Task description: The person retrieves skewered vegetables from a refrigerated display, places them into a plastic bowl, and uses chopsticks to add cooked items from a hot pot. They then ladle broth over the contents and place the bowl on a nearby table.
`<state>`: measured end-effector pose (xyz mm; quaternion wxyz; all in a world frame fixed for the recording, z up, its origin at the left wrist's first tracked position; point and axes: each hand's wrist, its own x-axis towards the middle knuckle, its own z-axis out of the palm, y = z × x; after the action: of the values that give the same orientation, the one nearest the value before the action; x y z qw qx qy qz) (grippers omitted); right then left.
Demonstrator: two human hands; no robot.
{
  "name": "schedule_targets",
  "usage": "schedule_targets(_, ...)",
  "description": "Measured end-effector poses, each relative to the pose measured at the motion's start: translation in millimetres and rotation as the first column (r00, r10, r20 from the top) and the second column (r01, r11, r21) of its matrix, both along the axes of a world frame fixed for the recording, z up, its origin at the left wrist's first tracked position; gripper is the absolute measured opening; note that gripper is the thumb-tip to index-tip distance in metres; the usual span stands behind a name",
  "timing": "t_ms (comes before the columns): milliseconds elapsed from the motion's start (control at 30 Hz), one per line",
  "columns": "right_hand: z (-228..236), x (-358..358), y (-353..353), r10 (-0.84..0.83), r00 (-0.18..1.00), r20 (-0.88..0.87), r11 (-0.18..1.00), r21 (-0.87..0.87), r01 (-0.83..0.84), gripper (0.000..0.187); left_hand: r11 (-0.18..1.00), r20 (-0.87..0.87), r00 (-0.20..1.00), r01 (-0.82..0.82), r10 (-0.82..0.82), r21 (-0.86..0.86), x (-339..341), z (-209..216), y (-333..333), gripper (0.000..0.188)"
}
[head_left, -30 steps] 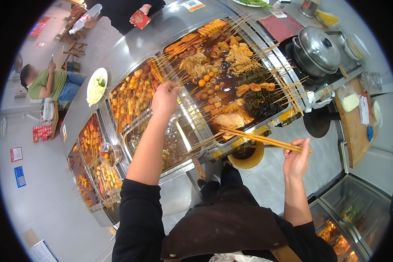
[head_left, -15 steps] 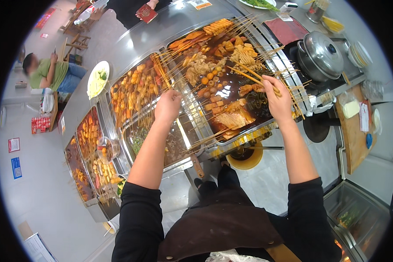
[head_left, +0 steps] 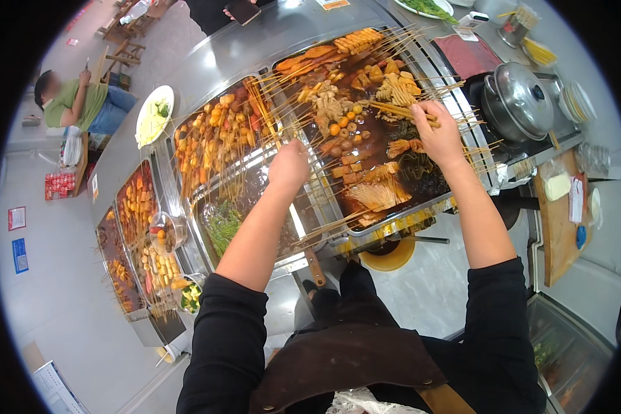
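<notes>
My right hand [head_left: 440, 138] is closed around a pair of wooden chopsticks [head_left: 401, 109], whose tips point left over the large tray [head_left: 339, 219] of dark broth. Tofu skewers, fish balls [head_left: 334, 129], folded bean-curd sheets [head_left: 379, 194] and dark kelp [head_left: 421, 172] lie in that tray. At its left edge my left hand [head_left: 289, 165] is closed, thumb and fingers pinched among the bare ends of the bamboo skewers [head_left: 313, 165]. It appears to grip a skewer; the fingertips are partly hidden. Below my left forearm is a broth compartment with green leaves [head_left: 222, 226].
More skewers [head_left: 217, 141] fill trays at the left. A plate of greens [head_left: 155, 116] stands on the far counter. To the right are a lidded pot [head_left: 517, 100] and a wooden board [head_left: 566, 228]. A yellow bucket [head_left: 388, 257] sits below. Two other people are beyond the counter.
My left hand has shifted right along the skewer ends. The chopsticks, spread before, now lie closer together. The person across the counter has lowered a red booklet; a dark object now shows there.
</notes>
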<state>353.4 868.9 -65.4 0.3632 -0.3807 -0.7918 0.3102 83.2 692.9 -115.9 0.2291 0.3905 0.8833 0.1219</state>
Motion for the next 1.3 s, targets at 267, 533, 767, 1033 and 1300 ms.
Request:
schedule_targets(267,3,6,-1,-0.019,0.997,-0.076,1.0,0.007,0.02,0.02,0.997,-0.12,0.99,0.069,-0.073,-0.043,0,-18,1,0.018)
schedule_targets(533,1,11,-3,-0.082,0.994,-0.075,0.996,-0.048,0.078,0.022,0.991,-0.115,0.985,0.122,-0.128,-0.064,-3,-24,-5,0.015)
schedule_targets(767,-14,9,-9,-0.197,0.893,-0.404,0.942,-0.329,0.059,0.032,0.994,-0.003,0.995,0.098,-0.098,-0.047,-10,-12,-15,0.018)
schedule_targets(1033,-18,23,-34,-0.495,0.629,-0.6,0.8,-0.597,0.061,0.033,0.991,0.08,0.997,-0.017,0.006,0.133,-18,6,-27,0.02)
schedule_targets(1300,2,93,-104,-0.573,0.553,-0.605,0.751,-0.657,0.059,0.029,0.987,0.224,0.975,-0.054,0.019,0.153,-7,40,-64,0.024)
